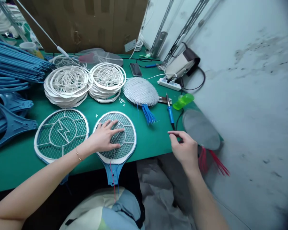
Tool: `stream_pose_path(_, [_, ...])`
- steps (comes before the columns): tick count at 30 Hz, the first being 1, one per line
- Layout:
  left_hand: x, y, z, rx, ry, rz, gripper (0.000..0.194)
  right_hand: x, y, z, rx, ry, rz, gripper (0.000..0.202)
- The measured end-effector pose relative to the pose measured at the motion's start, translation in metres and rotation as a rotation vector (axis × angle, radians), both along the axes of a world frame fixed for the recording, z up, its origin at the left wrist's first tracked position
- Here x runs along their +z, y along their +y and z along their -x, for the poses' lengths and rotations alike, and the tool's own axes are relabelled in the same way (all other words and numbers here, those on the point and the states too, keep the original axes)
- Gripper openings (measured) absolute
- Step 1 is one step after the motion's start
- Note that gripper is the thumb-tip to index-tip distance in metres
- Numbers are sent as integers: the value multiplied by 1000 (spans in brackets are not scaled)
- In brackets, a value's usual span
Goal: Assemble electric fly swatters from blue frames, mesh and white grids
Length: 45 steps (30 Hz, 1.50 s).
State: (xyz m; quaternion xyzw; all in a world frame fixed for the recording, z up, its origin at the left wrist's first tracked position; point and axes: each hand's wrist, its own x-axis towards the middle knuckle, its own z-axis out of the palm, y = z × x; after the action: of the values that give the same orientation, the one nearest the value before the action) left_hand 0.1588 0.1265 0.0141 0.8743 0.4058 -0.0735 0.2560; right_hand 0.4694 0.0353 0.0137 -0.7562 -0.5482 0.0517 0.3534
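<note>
My left hand (pixel 108 135) lies with spread fingers on the mesh of a blue-and-white racket head (pixel 128 140), whose blue neck points toward me with a red and a blue wire hanging from it. To its left lies a second racket head (pixel 62 131) with a lightning-bolt pattern. My right hand (pixel 183 145) is raised near the table's right edge, thumb and forefinger curled together; anything between them is too small to make out. A blue soldering iron (pixel 170 113) lies just beyond it.
Stacks of white rings (pixel 68 84) and round mesh sheets (pixel 141 91) with blue wires stand behind. Blue frames (pixel 12 118) fill the left. At right are a green object (pixel 183 101), grey discs (pixel 201 129) with red wires, a power strip (pixel 169 84) and the wall.
</note>
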Motion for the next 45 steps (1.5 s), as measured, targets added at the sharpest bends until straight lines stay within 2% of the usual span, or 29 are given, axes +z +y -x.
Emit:
stream_pose_path(4, [-3,-2,1,15,-19,5,95,-19,23,-50,-135,-195,117,30])
stream_pose_path(8, [-2,-3,0,29,-12,13,96,-38,58,-80,-136,-289,292,41])
stream_pose_path(11, [1,-4,0,20,2,2,96,-50,87,-85,-128,-304,345,47])
stream_pose_path(14, [3,-4,0,16,30,17,97,-62,109,-80,-133,-300,376,44])
stream_pose_path(18, [1,-4,0,22,24,46,98,-66,116,-69,-166,-313,365,39])
stream_pose_path(21, [-2,-4,0,25,11,44,98,-54,104,-60,-217,-330,316,42])
stream_pose_path(24, [-2,-5,-1,28,13,45,100,-27,81,-45,-244,-324,187,46])
stream_pose_path(28, [1,-6,-2,46,21,58,100,19,55,-19,-119,-274,43,53])
stream_pose_path(31, [3,-5,-2,46,14,67,99,42,50,-5,-45,-275,60,54])
stream_pose_path(34, [3,-6,-1,38,5,74,100,48,53,3,29,-289,137,53])
stream_pose_path(38, [2,-6,0,35,-9,73,102,43,61,17,268,-347,214,46])
stream_pose_path(42, [-1,-6,0,40,-14,72,101,42,69,38,479,-461,210,44])
stream_pose_path(45, [-3,-5,0,38,-19,67,102,44,77,52,538,-589,201,46])
